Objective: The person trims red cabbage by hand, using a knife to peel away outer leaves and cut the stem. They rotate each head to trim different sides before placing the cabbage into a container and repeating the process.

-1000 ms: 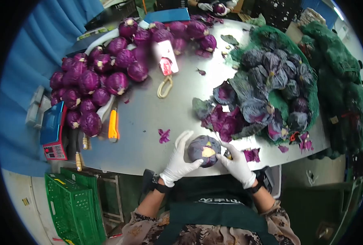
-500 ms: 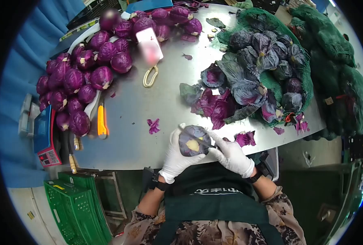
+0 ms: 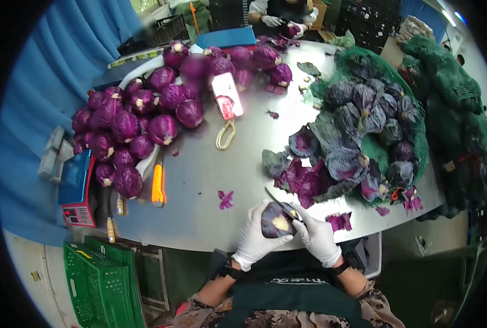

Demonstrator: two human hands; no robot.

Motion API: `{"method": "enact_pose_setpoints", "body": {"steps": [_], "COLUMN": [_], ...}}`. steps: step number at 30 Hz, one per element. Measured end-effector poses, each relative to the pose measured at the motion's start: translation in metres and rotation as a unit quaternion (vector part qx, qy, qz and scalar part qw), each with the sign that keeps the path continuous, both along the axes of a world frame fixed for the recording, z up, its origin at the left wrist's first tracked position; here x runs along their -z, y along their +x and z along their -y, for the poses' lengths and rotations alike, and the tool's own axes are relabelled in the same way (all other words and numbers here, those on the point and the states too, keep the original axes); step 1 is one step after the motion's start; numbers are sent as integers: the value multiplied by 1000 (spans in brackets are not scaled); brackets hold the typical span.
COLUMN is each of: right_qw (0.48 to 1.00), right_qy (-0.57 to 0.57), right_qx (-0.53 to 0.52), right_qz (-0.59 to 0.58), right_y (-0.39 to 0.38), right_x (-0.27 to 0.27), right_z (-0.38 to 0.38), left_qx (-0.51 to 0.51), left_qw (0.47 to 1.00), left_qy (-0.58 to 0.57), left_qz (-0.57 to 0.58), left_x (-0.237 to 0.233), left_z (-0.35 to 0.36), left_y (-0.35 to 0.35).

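The fingers of the left hand (image 3: pixel 256 238) curl around the side of a dark cabbage (image 3: pixel 272 225), while those of the right hand (image 3: pixel 321 240) are clasped on a knife (image 3: pixel 278 201), its blade lying across the cabbage's upper side. The smooth, round head could roll in the thin glove, and a blade that skids off the pale stem would meet the left fingertips. The cabbage is at the near edge of the bench (image 3: pixel 199 186); whether it rests there or is held above is unclear, but a loosened grip could drop it over the edge. Just beyond, loose purple leaves (image 3: pixel 303 180) might catch the knife tip or slide underfoot of anything set on them. Farther left, a wooden handle (image 3: pixel 111 229) lies at the rim, where a passing sleeve could knock it down, and the piled cabbages (image 3: pixel 126 127) could roll if bumped.
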State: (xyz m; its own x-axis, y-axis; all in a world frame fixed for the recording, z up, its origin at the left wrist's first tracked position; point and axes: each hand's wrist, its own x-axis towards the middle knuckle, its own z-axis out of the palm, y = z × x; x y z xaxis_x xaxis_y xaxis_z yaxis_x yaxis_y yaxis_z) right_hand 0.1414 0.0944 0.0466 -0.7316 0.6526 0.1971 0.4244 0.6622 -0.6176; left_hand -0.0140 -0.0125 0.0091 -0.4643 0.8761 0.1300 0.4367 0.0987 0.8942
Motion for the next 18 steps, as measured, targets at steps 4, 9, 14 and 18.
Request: {"method": "enact_pose_setpoints", "body": {"steps": [4, 9, 14, 18], "right_qw": [978, 872, 890, 983], "right_qy": [-198, -466, -425, -169], "right_qx": [22, 54, 53, -19], "right_qz": [-52, -143, -158, -70], "right_y": [3, 5, 5, 4], "right_x": [16, 20, 25, 4], "right_z": [-17, -27, -21, -9], "left_qx": [-18, -27, -32, 2], "left_qw": [998, 994, 993, 998], "left_qy": [-33, -54, -51, 69], "left_qz": [-44, -86, -98, 13], "left_x": [-4, -9, -12, 20], "left_z": [-7, -12, -7, 1], "left_y": [5, 12, 16, 1]}}
